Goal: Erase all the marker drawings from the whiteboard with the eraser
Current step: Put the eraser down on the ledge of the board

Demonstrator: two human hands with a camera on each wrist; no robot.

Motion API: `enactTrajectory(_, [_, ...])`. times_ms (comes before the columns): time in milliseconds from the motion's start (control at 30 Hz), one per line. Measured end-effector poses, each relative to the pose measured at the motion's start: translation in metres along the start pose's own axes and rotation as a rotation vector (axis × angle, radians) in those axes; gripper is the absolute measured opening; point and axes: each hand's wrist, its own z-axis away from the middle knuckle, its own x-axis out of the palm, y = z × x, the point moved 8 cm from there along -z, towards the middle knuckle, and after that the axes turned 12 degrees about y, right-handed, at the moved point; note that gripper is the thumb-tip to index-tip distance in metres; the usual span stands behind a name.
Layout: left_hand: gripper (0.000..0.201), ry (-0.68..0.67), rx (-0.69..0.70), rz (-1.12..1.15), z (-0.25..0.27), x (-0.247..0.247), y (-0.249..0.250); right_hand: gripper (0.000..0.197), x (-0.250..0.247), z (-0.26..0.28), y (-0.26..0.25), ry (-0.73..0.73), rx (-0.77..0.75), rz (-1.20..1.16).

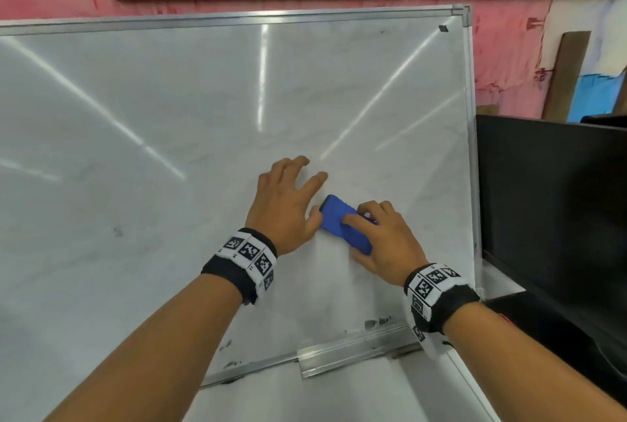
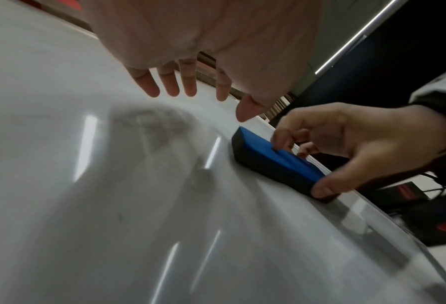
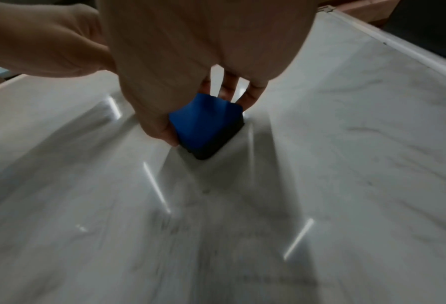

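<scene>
While my right hand [image 1: 383, 238] gripped the blue eraser [image 1: 339, 220] flat against the whiteboard [image 1: 169, 116], my left hand [image 1: 288, 204] lay beside it, fingers spread and relaxed, thumb touching the eraser's end.

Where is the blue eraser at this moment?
In the head view the eraser lies flat on the whiteboard, in its lower right part, gripped by the right hand, with the open left hand beside it.
</scene>
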Motion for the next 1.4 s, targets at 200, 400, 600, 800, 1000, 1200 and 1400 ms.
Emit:
enactTrajectory(200, [0.070, -0.219, 0.114, 0.034, 0.067, 0.045, 0.042, 0.067, 0.019, 0.046, -0.010, -0.152, -0.069, 0.030])
enactTrajectory(400, [0.056, -0.595, 0.069, 0.180, 0.132, 0.091, 0.070, 0.071, 0.043, 0.097, -0.011, -0.379, -0.043, -0.011])
enactTrajectory(600, [0.034, -0.843, -0.087, 0.305, 0.183, 0.120, 0.080, 0.048, 0.058, 0.141, -0.008, -0.711, 0.082, -0.059])
enactTrajectory(800, [0.046, -0.926, -0.085, 0.306, 0.203, 0.128, 0.086, 0.042, 0.057, 0.151, -0.012, -0.775, 0.098, -0.035])
enactTrajectory(1000, [0.039, -0.861, -0.151, 0.297, 0.215, 0.121, 0.090, 0.041, 0.053, 0.152, -0.029, -0.748, 0.088, 0.022])
enactTrajectory(1200, [0.032, -0.788, -0.350, 0.333, 0.235, 0.092, 0.061, 0.021, 0.055, 0.147, -0.084, -0.603, 0.087, -0.100])
enactTrajectory(1400, [0.014, -0.834, -0.482, 0.246, 0.265, 0.064, 0.015, 0.031, 0.081, 0.126, -0.132, -0.614, 0.068, -0.154])
